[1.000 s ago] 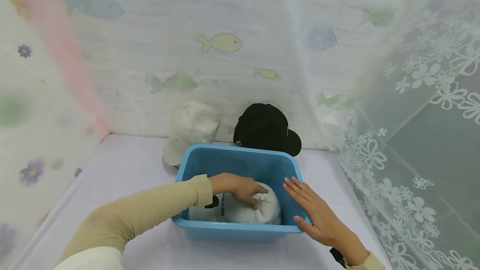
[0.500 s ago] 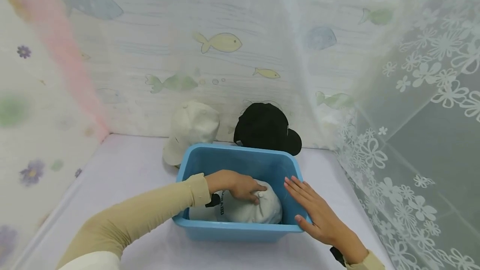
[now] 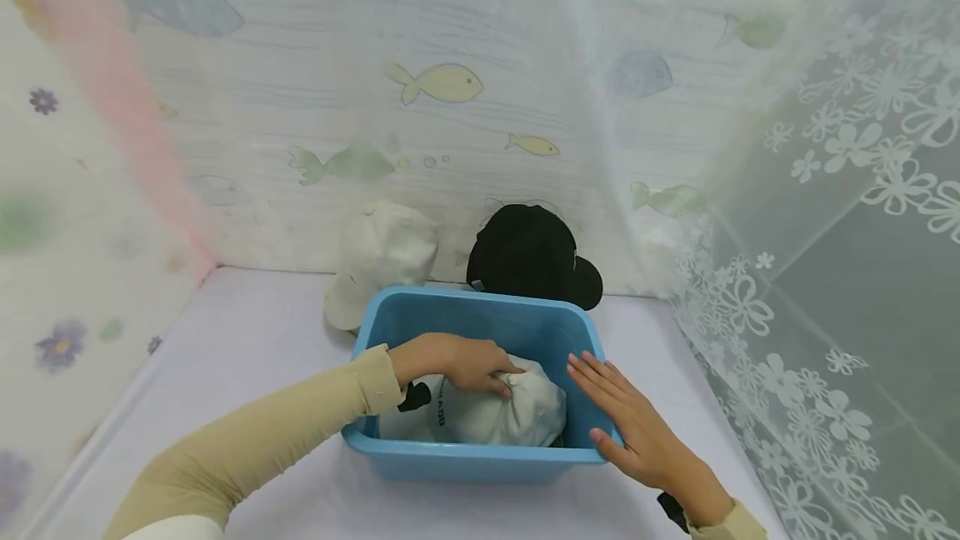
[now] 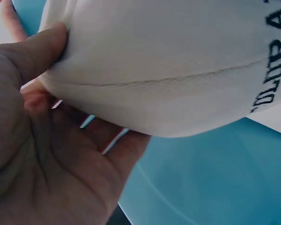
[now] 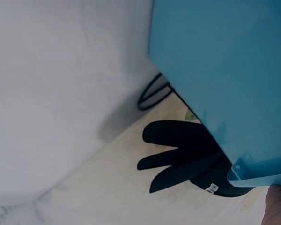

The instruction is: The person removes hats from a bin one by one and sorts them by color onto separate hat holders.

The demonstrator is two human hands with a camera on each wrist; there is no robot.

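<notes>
Inside the blue plastic bin (image 3: pixel 480 457) lies a white baseball cap (image 3: pixel 536 407) with dark lettering near its brim. My left hand (image 3: pixel 465 363) reaches into the bin and pinches the top of that cap's crown. The left wrist view shows the thumb (image 4: pixel 42 47) on one side of the cloth and the other fingers (image 4: pixel 122 145) beneath it, with the fabric creased at the grip. My right hand (image 3: pixel 626 423) rests at the bin's right rim, its fingers straight and the thumb near the rim's front corner.
Behind the bin, against the fish-patterned curtain (image 3: pixel 450 32), stand an off-white cap (image 3: pixel 390 248) on the left and a black cap (image 3: pixel 525 252) on the right. A thin black loop (image 5: pixel 152 96) shows beside the bin in the right wrist view. White cloth (image 3: pixel 277 332) covers the tabletop.
My left hand has shifted slightly up and to the left in the head view. The cap's crown has bunched and lifted a little under its fingers. My right hand has stayed at the rim.
</notes>
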